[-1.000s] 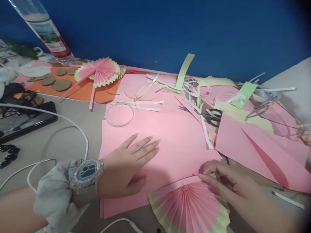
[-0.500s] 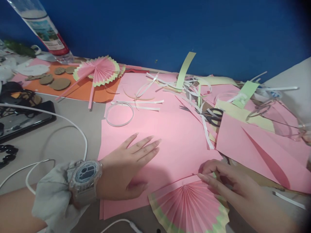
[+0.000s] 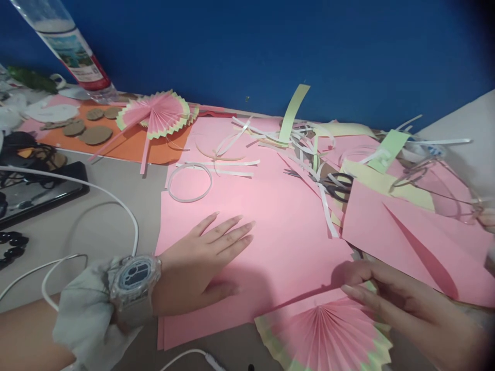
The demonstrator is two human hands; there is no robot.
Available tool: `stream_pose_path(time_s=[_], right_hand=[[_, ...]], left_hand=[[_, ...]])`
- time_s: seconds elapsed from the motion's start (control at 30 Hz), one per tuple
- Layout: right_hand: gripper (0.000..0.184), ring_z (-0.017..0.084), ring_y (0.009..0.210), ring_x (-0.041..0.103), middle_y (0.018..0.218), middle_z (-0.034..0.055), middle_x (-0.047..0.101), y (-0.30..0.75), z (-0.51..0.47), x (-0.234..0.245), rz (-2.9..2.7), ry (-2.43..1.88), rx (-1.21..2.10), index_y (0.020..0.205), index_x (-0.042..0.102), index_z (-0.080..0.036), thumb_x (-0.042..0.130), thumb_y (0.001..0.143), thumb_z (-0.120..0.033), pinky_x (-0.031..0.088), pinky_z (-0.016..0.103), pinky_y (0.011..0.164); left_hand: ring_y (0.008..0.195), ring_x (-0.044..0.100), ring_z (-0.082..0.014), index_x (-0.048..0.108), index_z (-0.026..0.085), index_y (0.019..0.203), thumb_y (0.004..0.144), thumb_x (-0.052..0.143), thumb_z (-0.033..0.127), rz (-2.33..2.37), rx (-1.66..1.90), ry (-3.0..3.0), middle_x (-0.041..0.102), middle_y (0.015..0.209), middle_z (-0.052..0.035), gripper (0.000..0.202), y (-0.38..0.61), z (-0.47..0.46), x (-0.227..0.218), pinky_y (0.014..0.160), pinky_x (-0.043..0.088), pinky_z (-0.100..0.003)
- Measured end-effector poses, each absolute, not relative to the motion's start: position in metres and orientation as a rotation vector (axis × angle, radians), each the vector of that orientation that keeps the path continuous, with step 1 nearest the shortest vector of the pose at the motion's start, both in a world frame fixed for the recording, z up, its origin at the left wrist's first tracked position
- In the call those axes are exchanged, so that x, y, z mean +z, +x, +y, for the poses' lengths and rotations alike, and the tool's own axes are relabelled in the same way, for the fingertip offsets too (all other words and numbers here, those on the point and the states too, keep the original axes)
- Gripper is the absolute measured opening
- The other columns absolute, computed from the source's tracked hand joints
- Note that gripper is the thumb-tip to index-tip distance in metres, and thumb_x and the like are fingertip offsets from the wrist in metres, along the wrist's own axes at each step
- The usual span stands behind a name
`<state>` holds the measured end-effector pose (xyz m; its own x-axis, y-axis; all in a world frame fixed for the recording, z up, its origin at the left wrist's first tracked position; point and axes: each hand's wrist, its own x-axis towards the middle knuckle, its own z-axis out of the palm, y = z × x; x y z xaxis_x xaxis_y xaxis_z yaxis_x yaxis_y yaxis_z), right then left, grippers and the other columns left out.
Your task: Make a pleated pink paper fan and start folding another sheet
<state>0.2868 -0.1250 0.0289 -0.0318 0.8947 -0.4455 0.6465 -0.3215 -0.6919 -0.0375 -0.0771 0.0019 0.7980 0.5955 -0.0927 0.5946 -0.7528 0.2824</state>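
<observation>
Fingers of the left hand lie stretched out and slightly fanned, palm down, pressed flat on the big pink sheet that covers the middle of the tabletop. They grip nothing. A clear-cased watch sits on that wrist.

The right hand comes in from the lower right, its fingers loosely curled, the tips at the upper right edge of the pleated fan. This pink fan with a pale green rim lies at the near edge of the tabletop, its top tucked just under the pink sheet's lower corner. The thumb rests near that corner. The hand is blurred, and I cannot tell whether the fingers pinch the fan or only rest on it.

Beyond the hands, scissors lie among white paper strips, a white paper ring sits on the sheet, and a second fan rests on an orange sheet by the blue wall.
</observation>
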Motion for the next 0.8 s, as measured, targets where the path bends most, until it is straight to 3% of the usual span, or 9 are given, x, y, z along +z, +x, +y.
stream_pose_path(time_s=[0.1, 0.27, 0.4, 0.5, 0.67, 0.8], right_hand=[[0.037, 0.014, 0.063, 0.047, 0.074, 0.0023, 0.054, 0.296, -0.128, 0.028, -1.559, -1.93, 1.522, 0.073, 0.059, -0.021, 0.054, 0.084, -0.056, 0.04, 0.022, 0.051], [0.036, 0.014, 0.063, 0.044, 0.077, 0.0021, 0.053, 0.287, -0.13, 0.026, -1.506, -1.978, 1.487, 0.076, 0.057, -0.021, 0.055, 0.083, -0.056, 0.038, 0.024, 0.053], [0.036, 0.012, 0.054, 0.036, 0.066, -0.0016, 0.047, 0.272, -0.127, 0.024, -1.44, -2.034, 1.405, 0.076, 0.056, -0.022, 0.058, 0.08, -0.058, 0.032, 0.024, 0.046], [0.038, 0.01, 0.048, 0.028, 0.056, -0.0051, 0.038, 0.262, -0.124, 0.024, -1.379, -2.056, 1.362, 0.074, 0.053, -0.022, 0.059, 0.078, -0.06, 0.026, 0.022, 0.042], [0.037, 0.009, 0.046, 0.027, 0.052, -0.0068, 0.034, 0.251, -0.119, 0.024, -1.378, -2.048, 1.324, 0.073, 0.053, -0.022, 0.058, 0.08, -0.058, 0.024, 0.022, 0.041], [0.037, 0.009, 0.047, 0.027, 0.052, -0.0067, 0.033, 0.251, -0.12, 0.023, -1.373, -2.04, 1.283, 0.07, 0.051, -0.022, 0.059, 0.08, -0.056, 0.025, 0.022, 0.041]], left_hand=[[0.147, 0.009, -0.0221, 0.026, 0.018, 0.148, 0.093, 0.042, 0.049, 0.852, -0.002, 2.706, 0.013, 0.159, -0.0019, 0.065, -0.039, -0.076, 0.001, 0.117, 0.006, -0.046], [0.147, 0.01, -0.0212, 0.029, 0.019, 0.147, 0.092, 0.046, 0.041, 0.92, 0.057, 2.731, 0.015, 0.159, -0.0012, 0.062, -0.039, -0.077, 0.001, 0.118, 0.005, -0.046], [0.147, 0.011, -0.0232, 0.033, 0.019, 0.145, 0.091, 0.047, 0.04, 0.899, 0.11, 2.72, 0.016, 0.159, -0.003, 0.06, -0.037, -0.079, 0.003, 0.117, 0.006, -0.047], [0.147, 0.012, -0.0239, 0.033, 0.018, 0.145, 0.09, 0.045, 0.048, 0.939, 0.128, 2.664, 0.019, 0.158, -0.0039, 0.064, -0.035, -0.081, 0.005, 0.118, 0.007, -0.046], [0.147, 0.012, -0.027, 0.031, 0.012, 0.147, 0.082, 0.04, 0.073, 0.938, 0.094, 2.665, 0.017, 0.158, -0.0082, 0.089, -0.033, -0.084, 0.003, 0.118, 0.003, -0.046], [0.147, 0.013, -0.0272, 0.031, 0.012, 0.147, 0.079, 0.037, 0.078, 0.961, 0.066, 2.656, 0.017, 0.158, -0.0089, 0.095, -0.03, -0.085, 0.003, 0.118, 0.002, -0.047]])
